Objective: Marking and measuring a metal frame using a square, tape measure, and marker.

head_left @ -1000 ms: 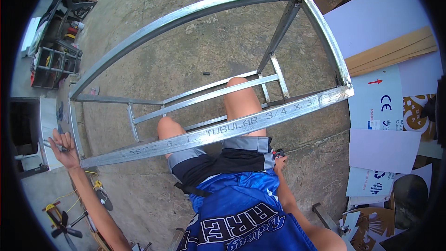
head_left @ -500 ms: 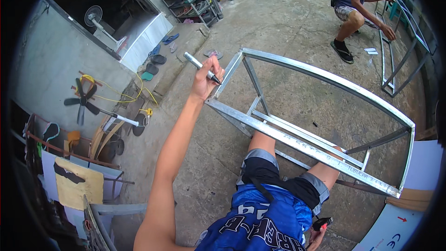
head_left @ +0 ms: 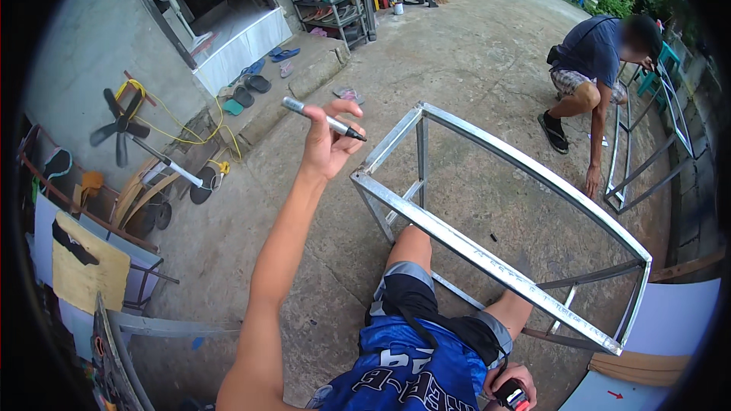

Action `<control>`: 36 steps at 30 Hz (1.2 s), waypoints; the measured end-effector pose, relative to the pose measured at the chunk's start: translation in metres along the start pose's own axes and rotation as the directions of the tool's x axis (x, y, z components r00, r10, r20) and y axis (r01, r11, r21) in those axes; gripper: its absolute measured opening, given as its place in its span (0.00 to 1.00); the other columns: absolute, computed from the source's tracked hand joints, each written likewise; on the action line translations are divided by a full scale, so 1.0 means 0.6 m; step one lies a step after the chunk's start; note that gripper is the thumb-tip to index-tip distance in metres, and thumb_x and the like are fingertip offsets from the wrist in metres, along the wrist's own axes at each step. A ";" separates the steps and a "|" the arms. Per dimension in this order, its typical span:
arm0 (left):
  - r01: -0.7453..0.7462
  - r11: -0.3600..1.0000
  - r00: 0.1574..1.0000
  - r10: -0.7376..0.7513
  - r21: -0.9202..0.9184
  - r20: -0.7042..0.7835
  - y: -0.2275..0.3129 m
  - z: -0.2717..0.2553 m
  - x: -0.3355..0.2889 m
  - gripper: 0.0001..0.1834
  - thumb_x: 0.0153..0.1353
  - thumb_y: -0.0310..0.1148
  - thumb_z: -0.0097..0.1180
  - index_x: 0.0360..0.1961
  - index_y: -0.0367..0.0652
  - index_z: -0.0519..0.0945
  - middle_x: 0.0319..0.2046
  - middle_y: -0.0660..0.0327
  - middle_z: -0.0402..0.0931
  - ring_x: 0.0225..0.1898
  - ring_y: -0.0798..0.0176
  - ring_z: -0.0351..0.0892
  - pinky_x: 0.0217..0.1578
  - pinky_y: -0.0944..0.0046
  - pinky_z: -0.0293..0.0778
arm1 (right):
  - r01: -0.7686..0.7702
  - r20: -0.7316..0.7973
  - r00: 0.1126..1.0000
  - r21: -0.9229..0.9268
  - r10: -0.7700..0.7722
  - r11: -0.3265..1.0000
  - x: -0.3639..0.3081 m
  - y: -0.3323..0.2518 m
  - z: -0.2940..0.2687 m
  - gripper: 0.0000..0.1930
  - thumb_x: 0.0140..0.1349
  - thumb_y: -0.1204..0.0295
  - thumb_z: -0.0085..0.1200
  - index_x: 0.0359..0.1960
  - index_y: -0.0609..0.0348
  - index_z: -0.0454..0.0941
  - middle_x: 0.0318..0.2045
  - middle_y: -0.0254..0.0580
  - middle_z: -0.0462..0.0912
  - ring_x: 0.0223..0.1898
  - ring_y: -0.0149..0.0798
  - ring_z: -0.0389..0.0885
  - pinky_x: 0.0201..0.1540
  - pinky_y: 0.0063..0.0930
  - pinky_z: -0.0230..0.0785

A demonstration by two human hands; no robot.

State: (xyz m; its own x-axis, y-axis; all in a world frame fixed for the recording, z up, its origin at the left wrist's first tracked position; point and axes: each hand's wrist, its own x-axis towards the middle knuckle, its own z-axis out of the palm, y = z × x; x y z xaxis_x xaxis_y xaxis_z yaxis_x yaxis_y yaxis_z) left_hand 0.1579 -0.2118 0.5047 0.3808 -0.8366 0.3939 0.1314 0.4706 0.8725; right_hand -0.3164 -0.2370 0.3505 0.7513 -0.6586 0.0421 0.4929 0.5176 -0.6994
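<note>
My left hand (head_left: 326, 154) is raised near the frame's left corner, closed on a silver marker pen (head_left: 336, 126) with a black tip. The tip points right, a little apart from the metal. A frame of square metal tubing (head_left: 472, 250) with a bowed far rail stands over my legs; printing runs along its near rail. Low by my right hip, my right hand (head_left: 522, 374) grips a black tape measure (head_left: 509, 393) with red on it, partly cut off by the picture's lower edge. On the concrete inside the frame lies a small black piece (head_left: 493, 237), perhaps the marker's cap.
A co-worker (head_left: 598, 61) squats at the right, one hand low beside another metal frame (head_left: 618, 175). Slippers (head_left: 242, 96) and a shoe rack (head_left: 329, 7) line the house at the left. A fan (head_left: 120, 125) and scrap boards (head_left: 87, 262) stand nearer; pale sheets (head_left: 685, 316) lie right.
My left hand has lifted the marker off the frame's left end, and its fingers have loosened somewhat. The right hand's tape measure shows lower and more to the left. The co-worker reaches down lower.
</note>
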 end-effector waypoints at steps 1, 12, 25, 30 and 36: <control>-0.105 0.993 0.991 0.100 0.061 0.084 0.014 0.005 -0.018 0.35 0.51 0.70 0.41 0.38 0.47 0.73 0.10 0.71 0.54 0.13 0.75 0.48 0.16 0.73 0.47 | 0.039 0.151 0.988 0.010 -0.040 0.999 0.016 -0.013 0.023 0.48 0.29 0.65 0.75 0.53 0.69 0.60 0.40 0.52 0.68 0.32 0.49 0.79 0.29 0.34 0.76; -0.078 0.987 0.991 0.092 0.138 -0.100 -0.052 0.230 -0.217 0.18 0.61 0.42 0.54 0.35 0.33 0.76 0.18 0.53 0.76 0.18 0.66 0.76 0.16 0.72 0.67 | 0.285 -0.122 0.948 -0.082 -0.294 0.955 0.186 -0.065 0.239 0.50 0.26 0.63 0.79 0.52 0.64 0.59 0.42 0.44 0.68 0.37 0.46 0.80 0.39 0.37 0.77; 0.158 0.987 0.975 -0.154 0.015 -0.159 -0.019 0.224 -0.228 0.29 0.52 0.42 0.65 0.48 0.32 0.72 0.39 0.42 0.77 0.41 0.53 0.80 0.32 0.66 0.78 | 0.118 0.045 0.993 -0.523 -0.111 0.844 0.189 -0.048 0.253 0.32 0.36 0.74 0.73 0.48 0.68 0.74 0.43 0.45 0.79 0.45 0.34 0.76 0.50 0.26 0.66; 0.230 0.973 0.973 -0.230 -0.022 0.036 -0.022 0.224 -0.218 0.20 0.49 0.25 0.66 0.43 0.34 0.73 0.37 0.48 0.77 0.39 0.58 0.80 0.38 0.64 0.77 | 0.001 0.049 0.999 -0.417 0.022 0.909 0.167 -0.031 0.232 0.31 0.38 0.75 0.72 0.48 0.68 0.73 0.43 0.45 0.79 0.46 0.35 0.76 0.51 0.26 0.67; 0.355 0.933 0.931 -0.347 0.061 -0.115 -0.016 0.247 -0.240 0.17 0.45 0.18 0.67 0.31 0.36 0.70 0.30 0.57 0.74 0.36 0.67 0.76 0.35 0.66 0.77 | -0.009 0.102 0.993 -0.460 0.063 0.888 0.138 0.010 0.209 0.51 0.29 0.45 0.72 0.55 0.65 0.66 0.49 0.43 0.66 0.53 0.38 0.65 0.59 0.30 0.52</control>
State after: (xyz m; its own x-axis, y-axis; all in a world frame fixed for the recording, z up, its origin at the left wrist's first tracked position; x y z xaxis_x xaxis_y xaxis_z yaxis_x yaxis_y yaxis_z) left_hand -0.0340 -0.1376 0.4823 0.4141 -0.9097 0.0308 0.2019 0.1248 0.9714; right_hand -0.1962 -0.2203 0.4393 0.8216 -0.5658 0.0702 0.2287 0.2142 -0.9496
